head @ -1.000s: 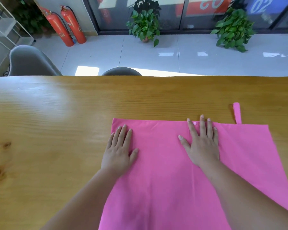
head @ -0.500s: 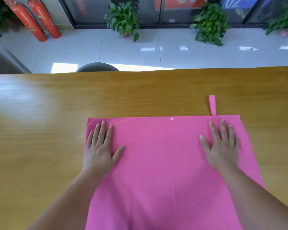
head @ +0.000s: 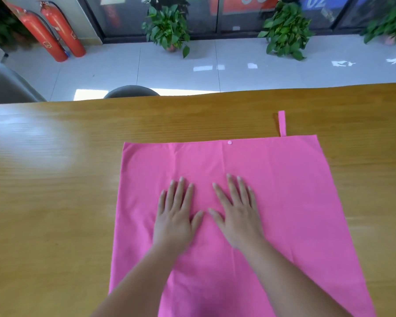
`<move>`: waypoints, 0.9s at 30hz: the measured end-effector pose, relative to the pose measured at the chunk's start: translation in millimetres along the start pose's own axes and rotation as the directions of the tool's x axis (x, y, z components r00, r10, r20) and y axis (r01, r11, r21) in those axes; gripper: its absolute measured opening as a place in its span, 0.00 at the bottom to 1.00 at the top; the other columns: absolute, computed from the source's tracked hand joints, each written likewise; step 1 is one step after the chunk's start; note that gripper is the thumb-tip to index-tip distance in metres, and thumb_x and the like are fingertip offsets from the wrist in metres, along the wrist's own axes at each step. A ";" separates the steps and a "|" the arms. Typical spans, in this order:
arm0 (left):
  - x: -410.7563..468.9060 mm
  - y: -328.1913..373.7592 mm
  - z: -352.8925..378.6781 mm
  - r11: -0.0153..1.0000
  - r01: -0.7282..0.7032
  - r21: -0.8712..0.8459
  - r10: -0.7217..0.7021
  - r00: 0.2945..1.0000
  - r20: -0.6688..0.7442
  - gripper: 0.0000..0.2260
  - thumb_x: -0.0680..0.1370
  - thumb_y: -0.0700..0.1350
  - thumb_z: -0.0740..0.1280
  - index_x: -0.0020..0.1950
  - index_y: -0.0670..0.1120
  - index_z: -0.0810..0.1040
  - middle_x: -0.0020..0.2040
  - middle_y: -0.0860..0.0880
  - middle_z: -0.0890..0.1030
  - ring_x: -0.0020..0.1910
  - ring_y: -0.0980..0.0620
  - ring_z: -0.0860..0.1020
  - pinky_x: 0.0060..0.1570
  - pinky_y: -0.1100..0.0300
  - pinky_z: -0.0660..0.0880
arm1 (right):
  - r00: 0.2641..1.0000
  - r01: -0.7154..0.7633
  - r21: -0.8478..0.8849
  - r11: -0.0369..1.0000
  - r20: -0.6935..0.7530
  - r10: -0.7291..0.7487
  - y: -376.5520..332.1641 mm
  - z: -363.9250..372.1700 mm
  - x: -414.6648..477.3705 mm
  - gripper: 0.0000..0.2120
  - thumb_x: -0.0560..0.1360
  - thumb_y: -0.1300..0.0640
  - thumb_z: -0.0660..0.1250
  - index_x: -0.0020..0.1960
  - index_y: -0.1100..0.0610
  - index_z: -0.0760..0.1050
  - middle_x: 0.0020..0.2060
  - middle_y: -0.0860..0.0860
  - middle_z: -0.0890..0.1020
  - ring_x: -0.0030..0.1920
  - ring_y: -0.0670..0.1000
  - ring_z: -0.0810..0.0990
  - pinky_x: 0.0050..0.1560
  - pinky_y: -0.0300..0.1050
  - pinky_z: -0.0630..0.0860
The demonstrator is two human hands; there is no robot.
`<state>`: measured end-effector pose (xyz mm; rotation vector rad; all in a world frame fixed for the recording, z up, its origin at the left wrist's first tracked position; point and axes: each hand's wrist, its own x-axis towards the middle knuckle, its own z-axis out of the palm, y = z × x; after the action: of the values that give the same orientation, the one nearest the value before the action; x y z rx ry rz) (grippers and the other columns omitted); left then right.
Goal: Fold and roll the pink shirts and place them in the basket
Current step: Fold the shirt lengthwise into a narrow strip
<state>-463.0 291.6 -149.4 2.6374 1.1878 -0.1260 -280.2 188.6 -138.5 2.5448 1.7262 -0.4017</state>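
Note:
A pink cloth [head: 290, 186] lies flat on the wooden table [head: 55, 202], running from mid-table down to the near edge of the view. A small pink strap [head: 282, 122] sticks out past its far edge at the right, and a small round snap [head: 229, 142] sits on that edge. My left hand [head: 176, 216] and my right hand [head: 237, 211] rest palm-down side by side on the middle of the cloth, fingers spread, thumbs almost touching, holding nothing. No basket is in view.
Bare wooden tabletop stretches left of the cloth and beyond its far edge. Past the table, a dark chair back [head: 132, 92] and a grey chair [head: 7, 88] stand on a tiled floor, with two red fire extinguishers [head: 53, 33] and potted plants [head: 167, 26].
Both hands slid from the cloth's far corners inward and toward me, meeting at its middle. The cloth stayed flat in place.

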 end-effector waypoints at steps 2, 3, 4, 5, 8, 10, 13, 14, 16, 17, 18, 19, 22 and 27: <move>-27.6 -35.1 1.0 0.996 0.085 0.017 -0.085 0.996 -0.007 0.36 0.85 0.66 0.54 0.88 0.52 0.47 0.87 0.50 0.43 0.86 0.47 0.40 0.83 0.41 0.50 | 0.993 -0.120 -0.014 0.993 -0.017 0.119 40.3 7.4 -25.1 0.36 0.83 0.29 0.48 0.86 0.41 0.48 0.86 0.52 0.45 0.85 0.59 0.42 0.83 0.64 0.51; -36.7 -56.1 -1.3 0.991 0.131 0.022 -0.130 0.991 -0.024 0.37 0.84 0.66 0.54 0.88 0.52 0.47 0.88 0.50 0.43 0.86 0.47 0.41 0.83 0.41 0.51 | 0.976 -0.217 -0.019 0.976 -0.022 0.216 66.7 7.6 -36.6 0.36 0.83 0.28 0.46 0.86 0.41 0.48 0.86 0.52 0.45 0.85 0.58 0.42 0.83 0.64 0.51; -43.2 -74.7 -5.0 0.985 0.171 0.021 -0.170 0.985 -0.034 0.37 0.83 0.66 0.54 0.88 0.51 0.48 0.88 0.49 0.44 0.86 0.47 0.41 0.83 0.41 0.52 | 0.950 -0.312 -0.012 0.950 -0.023 0.312 92.6 5.5 -46.4 0.36 0.82 0.28 0.44 0.86 0.42 0.47 0.86 0.52 0.46 0.86 0.58 0.43 0.82 0.65 0.52; -46.5 -89.0 -8.5 0.979 0.204 0.017 -0.204 0.978 -0.037 0.38 0.83 0.67 0.54 0.88 0.50 0.49 0.88 0.49 0.45 0.86 0.47 0.42 0.83 0.41 0.53 | 0.919 -0.394 0.004 0.919 -0.019 0.394 114.9 2.5 -53.6 0.37 0.82 0.27 0.42 0.86 0.42 0.47 0.86 0.52 0.46 0.86 0.58 0.44 0.82 0.65 0.53; -38.5 -105.6 -9.8 0.974 0.224 0.024 -0.224 0.974 -0.023 0.39 0.83 0.67 0.53 0.87 0.47 0.51 0.88 0.46 0.46 0.86 0.46 0.42 0.83 0.41 0.51 | 0.890 -0.456 0.010 0.890 0.012 0.456 154.0 -3.3 -50.6 0.38 0.81 0.26 0.39 0.86 0.42 0.44 0.86 0.51 0.44 0.85 0.58 0.42 0.82 0.66 0.52; -16.2 -107.9 -8.5 0.974 0.219 0.056 -0.219 0.976 -0.006 0.40 0.83 0.68 0.51 0.87 0.45 0.50 0.87 0.45 0.46 0.86 0.46 0.40 0.84 0.42 0.49 | 0.904 -0.427 0.014 0.904 0.028 0.426 166.6 -8.1 -29.6 0.39 0.80 0.25 0.37 0.86 0.41 0.40 0.86 0.51 0.39 0.85 0.58 0.38 0.83 0.65 0.48; 21.2 -101.3 -16.9 0.951 0.291 0.105 -0.297 0.954 0.045 0.40 0.83 0.67 0.47 0.87 0.43 0.46 0.87 0.42 0.42 0.85 0.43 0.38 0.84 0.41 0.46 | 0.893 -0.448 -0.004 0.894 0.052 0.448 167.9 -21.0 4.5 0.40 0.79 0.25 0.33 0.86 0.42 0.38 0.85 0.52 0.37 0.85 0.60 0.37 0.83 0.67 0.47; 30.2 -92.2 -19.8 0.945 0.309 0.109 -0.317 0.946 0.064 0.39 0.84 0.65 0.46 0.87 0.42 0.44 0.86 0.40 0.40 0.85 0.41 0.37 0.83 0.41 0.46 | 0.888 -0.458 -0.013 0.889 0.045 0.458 159.6 -23.7 12.4 0.40 0.79 0.27 0.33 0.86 0.43 0.40 0.85 0.53 0.38 0.85 0.61 0.38 0.82 0.68 0.47; 36.1 -56.6 -24.0 0.960 0.268 0.084 -0.273 0.960 0.063 0.37 0.85 0.63 0.45 0.86 0.42 0.40 0.85 0.40 0.36 0.84 0.39 0.35 0.83 0.40 0.45 | 0.911 -0.412 -0.009 0.911 0.012 0.412 121.1 -26.6 14.8 0.37 0.82 0.30 0.38 0.87 0.45 0.43 0.86 0.54 0.40 0.85 0.62 0.39 0.83 0.67 0.48; 32.9 -33.1 -22.4 0.975 0.211 0.062 -0.215 0.975 0.056 0.36 0.85 0.63 0.45 0.86 0.43 0.39 0.85 0.41 0.35 0.84 0.40 0.34 0.83 0.40 0.45 | 0.937 -0.348 0.003 0.937 0.002 0.348 94.5 -23.4 8.9 0.35 0.84 0.31 0.40 0.87 0.45 0.43 0.86 0.55 0.40 0.85 0.62 0.39 0.83 0.66 0.47; 25.0 -9.7 -17.2 0.988 0.148 0.034 -0.149 0.987 0.056 0.36 0.86 0.63 0.45 0.86 0.44 0.39 0.86 0.43 0.36 0.84 0.41 0.35 0.84 0.41 0.45 | 0.965 -0.263 0.012 0.965 0.002 0.263 66.9 -17.0 -1.1 0.35 0.84 0.32 0.41 0.87 0.45 0.43 0.86 0.55 0.40 0.85 0.62 0.39 0.83 0.66 0.47; 13.3 10.2 -9.4 0.996 0.087 0.008 -0.087 0.995 0.053 0.36 0.86 0.64 0.47 0.87 0.45 0.40 0.86 0.44 0.37 0.85 0.42 0.36 0.84 0.41 0.46 | 0.986 -0.168 0.013 0.986 0.010 0.168 43.1 -7.0 -13.7 0.34 0.85 0.32 0.42 0.87 0.45 0.43 0.86 0.55 0.41 0.85 0.62 0.39 0.83 0.65 0.47; -42.1 25.7 13.9 1.000 0.013 0.004 -0.013 0.999 0.047 0.38 0.86 0.66 0.53 0.87 0.46 0.45 0.87 0.48 0.43 0.86 0.46 0.40 0.83 0.42 0.50 | 1.000 -0.014 -0.012 1.000 0.028 0.015 22.9 18.1 -59.3 0.34 0.85 0.31 0.47 0.87 0.43 0.45 0.86 0.52 0.42 0.85 0.59 0.39 0.83 0.65 0.50; -109.3 -43.6 10.9 0.982 0.188 -0.004 -0.188 0.982 0.012 0.39 0.84 0.65 0.55 0.87 0.47 0.47 0.88 0.49 0.44 0.86 0.46 0.42 0.83 0.41 0.52 | 0.969 -0.248 -0.019 0.969 0.000 0.248 107.8 17.4 -114.0 0.36 0.83 0.31 0.47 0.86 0.43 0.47 0.86 0.51 0.44 0.86 0.57 0.41 0.83 0.64 0.51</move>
<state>-567.9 237.3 -148.6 2.5117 1.4301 -0.1717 -224.1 41.1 -140.5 2.6981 1.3771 -0.3713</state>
